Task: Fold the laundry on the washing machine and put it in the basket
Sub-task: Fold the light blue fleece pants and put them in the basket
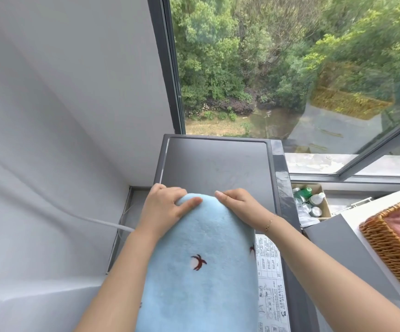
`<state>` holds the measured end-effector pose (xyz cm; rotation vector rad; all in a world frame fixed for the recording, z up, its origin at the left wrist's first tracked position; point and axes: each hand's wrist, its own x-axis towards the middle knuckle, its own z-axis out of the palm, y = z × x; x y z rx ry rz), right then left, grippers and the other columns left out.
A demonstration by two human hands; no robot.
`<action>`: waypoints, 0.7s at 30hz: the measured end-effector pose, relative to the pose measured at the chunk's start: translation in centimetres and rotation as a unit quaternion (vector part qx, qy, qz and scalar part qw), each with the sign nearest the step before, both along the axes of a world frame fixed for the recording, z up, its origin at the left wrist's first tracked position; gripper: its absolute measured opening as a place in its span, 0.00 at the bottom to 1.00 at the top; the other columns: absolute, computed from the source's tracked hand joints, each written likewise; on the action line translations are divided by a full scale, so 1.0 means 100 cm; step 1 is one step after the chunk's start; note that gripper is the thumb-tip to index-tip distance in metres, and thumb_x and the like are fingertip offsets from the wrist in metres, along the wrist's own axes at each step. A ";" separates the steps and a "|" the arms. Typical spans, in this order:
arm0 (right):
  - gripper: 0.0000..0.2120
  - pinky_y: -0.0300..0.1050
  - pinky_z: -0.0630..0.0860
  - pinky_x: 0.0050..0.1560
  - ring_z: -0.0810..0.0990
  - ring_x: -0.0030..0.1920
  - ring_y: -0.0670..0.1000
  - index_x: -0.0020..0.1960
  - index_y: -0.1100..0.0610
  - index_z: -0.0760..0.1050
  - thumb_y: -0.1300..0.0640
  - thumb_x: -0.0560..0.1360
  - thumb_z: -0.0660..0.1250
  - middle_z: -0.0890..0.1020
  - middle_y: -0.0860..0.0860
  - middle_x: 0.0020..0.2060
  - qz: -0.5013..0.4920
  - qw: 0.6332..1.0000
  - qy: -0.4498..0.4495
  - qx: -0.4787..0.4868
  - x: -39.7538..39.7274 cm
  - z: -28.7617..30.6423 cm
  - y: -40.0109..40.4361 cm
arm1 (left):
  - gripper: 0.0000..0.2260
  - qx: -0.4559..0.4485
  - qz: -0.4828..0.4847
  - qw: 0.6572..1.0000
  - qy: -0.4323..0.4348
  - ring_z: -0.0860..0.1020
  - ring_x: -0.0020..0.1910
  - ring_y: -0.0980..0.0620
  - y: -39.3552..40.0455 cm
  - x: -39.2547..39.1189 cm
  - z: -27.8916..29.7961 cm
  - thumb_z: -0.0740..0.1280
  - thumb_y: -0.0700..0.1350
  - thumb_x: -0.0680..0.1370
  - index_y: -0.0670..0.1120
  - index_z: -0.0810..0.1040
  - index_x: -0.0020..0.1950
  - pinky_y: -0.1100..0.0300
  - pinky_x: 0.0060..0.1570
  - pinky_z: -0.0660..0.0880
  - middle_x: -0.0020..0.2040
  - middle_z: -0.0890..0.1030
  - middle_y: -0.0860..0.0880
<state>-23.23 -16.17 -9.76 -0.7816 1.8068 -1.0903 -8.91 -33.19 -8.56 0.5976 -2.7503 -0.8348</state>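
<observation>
Head cam looks down on a light blue fleecy towel [201, 259] with little dark red marks, laid along the dark grey washing machine [218, 161] top and running off the bottom of the shot. Left hand [164, 207] pinches the far left corner, thumb on top and fingers curled under the edge. Right hand [238, 204] does the same on the far right corner, fingers tucked round the fabric, thin bracelet [269, 222] on that wrist. Far half of the machine lid is bare. Off to the right sits a wicker basket [385, 245] with something pink folded inside it, well apart from the towel. Between machine and basket is a cardboard box [323, 207] of bottles. Window [289, 68] behind shows trees.
</observation>
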 end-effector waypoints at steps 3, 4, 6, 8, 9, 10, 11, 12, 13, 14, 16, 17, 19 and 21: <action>0.22 0.43 0.65 0.34 0.67 0.27 0.45 0.32 0.57 0.69 0.44 0.79 0.60 0.70 0.46 0.26 0.013 0.993 0.012 0.115 -0.001 -0.016 -0.004 | 0.32 -0.047 0.048 0.990 -0.127 0.66 0.44 0.50 -0.001 0.001 -0.010 0.48 0.76 0.64 0.49 0.74 0.33 0.59 0.47 0.66 0.29 0.75 0.52; 0.22 0.42 0.66 0.34 0.68 0.26 0.44 0.31 0.55 0.70 0.45 0.79 0.59 0.71 0.45 0.26 0.025 0.989 0.025 0.147 -0.002 -0.019 -0.006 | 0.34 -0.053 0.057 0.986 -0.145 0.66 0.44 0.49 -0.002 0.001 -0.014 0.46 0.76 0.64 0.49 0.76 0.34 0.59 0.48 0.65 0.29 0.76 0.52; 0.22 0.43 0.69 0.38 0.72 0.31 0.46 0.32 0.54 0.72 0.43 0.79 0.57 0.74 0.47 0.29 0.055 0.977 0.062 0.197 -0.003 -0.020 -0.009 | 0.36 -0.065 0.082 0.981 -0.160 0.67 0.43 0.49 -0.005 0.001 -0.020 0.43 0.75 0.65 0.48 0.77 0.34 0.59 0.51 0.62 0.30 0.77 0.52; 0.23 0.45 0.69 0.40 0.73 0.34 0.50 0.32 0.55 0.70 0.42 0.79 0.55 0.74 0.50 0.31 0.067 0.965 0.100 0.232 -0.004 -0.019 -0.010 | 0.31 -0.101 0.096 0.977 -0.163 0.73 0.45 0.50 -0.011 0.000 -0.024 0.45 0.72 0.70 0.51 0.76 0.34 0.57 0.58 0.60 0.34 0.79 0.53; 0.24 0.45 0.67 0.38 0.71 0.34 0.50 0.30 0.55 0.66 0.42 0.79 0.55 0.72 0.51 0.30 0.063 0.961 0.117 0.242 -0.003 -0.020 -0.010 | 0.27 -0.117 0.103 0.974 -0.165 0.75 0.50 0.50 -0.012 0.000 -0.022 0.49 0.69 0.73 0.53 0.78 0.38 0.54 0.62 0.58 0.40 0.80 0.54; 0.24 0.46 0.63 0.36 0.67 0.32 0.50 0.29 0.54 0.60 0.42 0.79 0.55 0.68 0.51 0.29 0.057 0.958 0.137 0.247 -0.003 -0.020 -0.008 | 0.22 -0.130 0.115 0.971 -0.166 0.74 0.56 0.50 -0.011 0.002 -0.019 0.53 0.66 0.77 0.53 0.80 0.45 0.50 0.67 0.55 0.47 0.80 0.55; 0.24 0.46 0.60 0.34 0.64 0.31 0.51 0.29 0.53 0.56 0.44 0.79 0.55 0.65 0.51 0.27 0.051 0.955 0.152 0.248 -0.001 -0.020 -0.006 | 0.18 -0.142 0.121 0.970 -0.155 0.72 0.61 0.50 -0.007 0.007 -0.015 0.56 0.61 0.79 0.53 0.80 0.52 0.47 0.70 0.52 0.54 0.79 0.55; 0.24 0.47 0.58 0.33 0.62 0.30 0.51 0.29 0.53 0.54 0.45 0.79 0.56 0.62 0.50 0.26 0.043 0.955 0.162 0.246 0.000 -0.020 -0.005 | 0.17 -0.155 0.120 0.973 -0.125 0.71 0.64 0.50 -0.001 0.013 -0.008 0.56 0.58 0.80 0.52 0.79 0.59 0.44 0.72 0.50 0.60 0.77 0.54; 0.24 0.47 0.56 0.32 0.60 0.30 0.51 0.29 0.53 0.53 0.46 0.79 0.56 0.60 0.50 0.26 0.030 0.956 0.168 0.240 0.002 -0.021 -0.003 | 0.20 -0.168 0.116 0.975 -0.091 0.71 0.66 0.50 0.009 0.021 0.001 0.54 0.57 0.79 0.50 0.78 0.62 0.43 0.72 0.50 0.64 0.76 0.52; 0.24 0.46 0.55 0.31 0.58 0.29 0.50 0.29 0.53 0.52 0.48 0.79 0.56 0.59 0.50 0.25 0.010 0.957 0.173 0.234 0.004 -0.022 -0.001 | 0.23 -0.168 0.107 0.977 -0.075 0.70 0.67 0.49 0.023 0.030 0.010 0.50 0.58 0.78 0.50 0.77 0.64 0.42 0.72 0.51 0.66 0.75 0.50; 0.23 0.46 0.54 0.31 0.56 0.28 0.50 0.28 0.53 0.52 0.50 0.79 0.57 0.57 0.50 0.25 -0.048 0.956 0.182 0.227 0.008 -0.024 0.002 | 0.32 -0.120 0.086 0.981 -0.122 0.63 0.73 0.50 0.054 0.048 0.022 0.41 0.62 0.74 0.54 0.70 0.71 0.43 0.73 0.48 0.74 0.66 0.50; 0.23 0.46 0.54 0.31 0.56 0.28 0.50 0.28 0.53 0.52 0.51 0.78 0.56 0.57 0.50 0.25 -0.080 0.954 0.183 0.224 0.011 -0.024 0.004 | 0.35 -0.100 0.079 0.977 -0.169 0.56 0.76 0.51 0.067 0.056 0.020 0.36 0.64 0.72 0.57 0.61 0.75 0.44 0.73 0.44 0.78 0.57 0.52; 0.22 0.46 0.54 0.30 0.57 0.29 0.51 0.28 0.53 0.52 0.52 0.77 0.56 0.57 0.50 0.25 -0.136 0.949 0.178 0.223 0.014 -0.024 0.008 | 0.36 -0.081 0.086 0.965 -0.235 0.45 0.78 0.50 0.087 0.067 0.002 0.31 0.66 0.71 0.59 0.44 0.78 0.42 0.73 0.40 0.79 0.42 0.54; 0.21 0.45 0.53 0.30 0.57 0.29 0.51 0.27 0.53 0.53 0.54 0.76 0.56 0.58 0.50 0.25 -0.170 0.944 0.171 0.227 0.020 -0.023 0.014 | 0.31 -0.106 0.094 0.966 -0.218 0.54 0.77 0.46 0.097 0.068 -0.014 0.34 0.64 0.78 0.55 0.48 0.78 0.38 0.72 0.47 0.79 0.50 0.50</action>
